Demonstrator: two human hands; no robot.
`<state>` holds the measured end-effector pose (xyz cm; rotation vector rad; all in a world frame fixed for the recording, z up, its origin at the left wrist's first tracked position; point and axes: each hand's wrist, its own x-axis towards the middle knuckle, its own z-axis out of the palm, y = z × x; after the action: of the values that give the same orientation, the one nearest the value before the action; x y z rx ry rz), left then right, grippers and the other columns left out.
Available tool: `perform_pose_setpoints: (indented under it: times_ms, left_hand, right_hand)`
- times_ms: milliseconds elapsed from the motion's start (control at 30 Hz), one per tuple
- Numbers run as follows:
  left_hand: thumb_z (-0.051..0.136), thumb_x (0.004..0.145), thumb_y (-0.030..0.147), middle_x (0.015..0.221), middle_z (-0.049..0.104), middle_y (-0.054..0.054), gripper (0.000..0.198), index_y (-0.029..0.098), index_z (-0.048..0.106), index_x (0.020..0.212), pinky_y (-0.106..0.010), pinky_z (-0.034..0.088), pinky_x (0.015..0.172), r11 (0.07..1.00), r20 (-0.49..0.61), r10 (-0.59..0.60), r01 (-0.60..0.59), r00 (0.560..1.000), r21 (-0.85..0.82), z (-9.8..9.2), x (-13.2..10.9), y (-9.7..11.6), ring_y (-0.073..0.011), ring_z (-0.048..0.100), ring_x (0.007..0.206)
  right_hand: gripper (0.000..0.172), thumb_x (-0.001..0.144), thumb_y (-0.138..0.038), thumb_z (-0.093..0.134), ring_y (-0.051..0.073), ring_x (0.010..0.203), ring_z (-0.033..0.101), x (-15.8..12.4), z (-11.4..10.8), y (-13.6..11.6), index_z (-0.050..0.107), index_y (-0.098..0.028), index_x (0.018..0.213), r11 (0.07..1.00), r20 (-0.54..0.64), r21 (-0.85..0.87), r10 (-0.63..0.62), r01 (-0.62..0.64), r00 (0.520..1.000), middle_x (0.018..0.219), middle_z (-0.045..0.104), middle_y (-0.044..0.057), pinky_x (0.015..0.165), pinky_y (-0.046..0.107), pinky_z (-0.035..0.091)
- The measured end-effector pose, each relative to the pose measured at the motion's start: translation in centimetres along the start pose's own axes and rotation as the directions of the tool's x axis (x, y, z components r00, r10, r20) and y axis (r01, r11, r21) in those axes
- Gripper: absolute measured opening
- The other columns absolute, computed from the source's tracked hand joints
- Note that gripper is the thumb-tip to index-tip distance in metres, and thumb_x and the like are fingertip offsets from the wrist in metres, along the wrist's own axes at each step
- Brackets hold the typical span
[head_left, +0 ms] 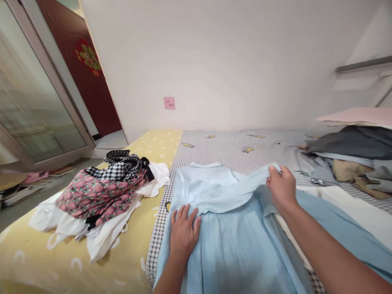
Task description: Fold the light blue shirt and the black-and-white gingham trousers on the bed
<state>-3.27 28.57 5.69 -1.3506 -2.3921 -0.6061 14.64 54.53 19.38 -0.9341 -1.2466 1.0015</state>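
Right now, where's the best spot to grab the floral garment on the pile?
Probably pinch the floral garment at its bunched top fold, coming from above. It lies crumpled on white clothes with a checked piece on its far edge, so a grab near the front should avoid dragging that along.

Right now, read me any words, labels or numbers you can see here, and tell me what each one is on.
Pink sticky note on the white wall: dark handwriting, too small and blurred to read.
Red door: a gold ornament, no legible characters.
Light blue dress under the left hand and right hand: no label or print visible.
No text here can be read.
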Motion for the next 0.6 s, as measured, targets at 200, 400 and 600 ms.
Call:
perform_pose_setpoints:
  times_ms: [200,400,600]
  left_hand:
    - [0.047,0.103,0.036,0.144,0.066,-0.005,0.035,0.034,0.072,0.127,-0.058,0.039,0.116,0.998,0.045,0.008,-0.005,0.999,-0.061,-0.4,0.0,0.1,-0.0289,0.056,0.136]
    - [0.054,0.100,0.041,0.146,0.064,0.002,0.031,0.042,0.071,0.125,-0.060,0.036,0.117,0.986,0.104,0.082,-0.065,0.991,-0.153,-0.5,-0.1,-0.2,-0.0300,0.054,0.138]
    - [0.052,0.100,0.042,0.138,0.069,-0.001,0.033,0.042,0.069,0.128,-0.060,0.036,0.113,0.988,0.128,0.087,-0.069,0.988,-0.140,-0.8,0.0,0.0,-0.0299,0.057,0.130]
  right_hand:
    - [0.036,0.073,-0.054,0.072,0.011,0.064,0.049,-2.9,7.2,-5.9,0.053,-0.024,0.077,0.981,0.392,0.188,-0.123,0.052,0.912,0.068,0.048,-0.008,0.062,0.025,0.046]
    - [0.039,0.074,-0.057,0.072,0.013,0.071,0.054,-6.5,13.5,-7.8,0.052,-0.025,0.081,0.949,0.655,0.278,-0.074,-0.148,0.752,0.075,0.054,-0.006,0.074,0.030,0.049]
    - [0.049,0.087,-0.069,0.055,0.021,0.083,0.069,-9.9,14.2,-2.5,0.069,-0.022,0.094,0.968,0.864,-0.203,0.248,-0.146,0.439,0.096,0.073,0.007,0.083,0.038,0.051]
